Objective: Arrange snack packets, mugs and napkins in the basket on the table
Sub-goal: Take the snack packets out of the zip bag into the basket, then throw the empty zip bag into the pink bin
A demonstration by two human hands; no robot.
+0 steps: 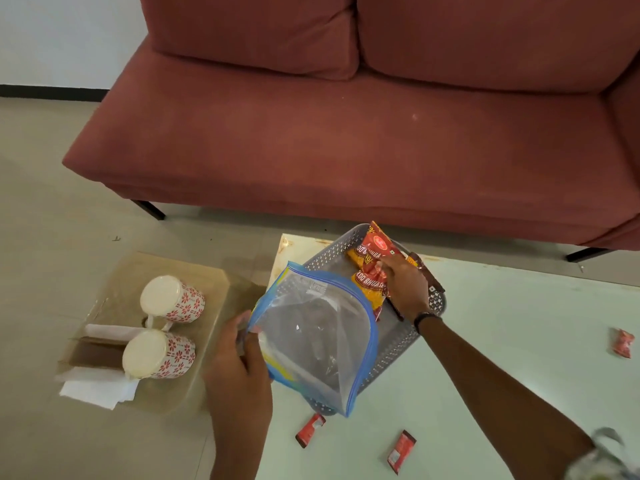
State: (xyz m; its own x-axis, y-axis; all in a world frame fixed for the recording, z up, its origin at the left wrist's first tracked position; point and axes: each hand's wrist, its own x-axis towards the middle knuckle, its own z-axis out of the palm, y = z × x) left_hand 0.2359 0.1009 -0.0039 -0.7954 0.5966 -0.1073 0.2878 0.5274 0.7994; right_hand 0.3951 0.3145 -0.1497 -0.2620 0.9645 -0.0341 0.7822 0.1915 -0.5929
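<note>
Head view: the grey perforated basket (pixel 398 344) sits on the pale desk (pixel 502 341), its long axis running from near-left to far-right. The right hand (pixel 405 285) reaches into its far end, fingers curled on a red-and-yellow snack packet (pixel 369 275); the packets there lie lengthwise along the basket, though I cannot tell exactly how many. The left hand (pixel 242 358) pinches the edge of a clear blue-rimmed zip bag (pixel 318 337), held over the basket's near end. Three small red sachets (pixel 310 430) lie loose on the desk. To the left, a clear tray (pixel 207 341) carries two patterned mugs (pixel 173 299) on their sides, openings facing the camera, with white napkins (pixel 97 389) beside them. A red sofa (pixel 346 133) stands behind.
</note>
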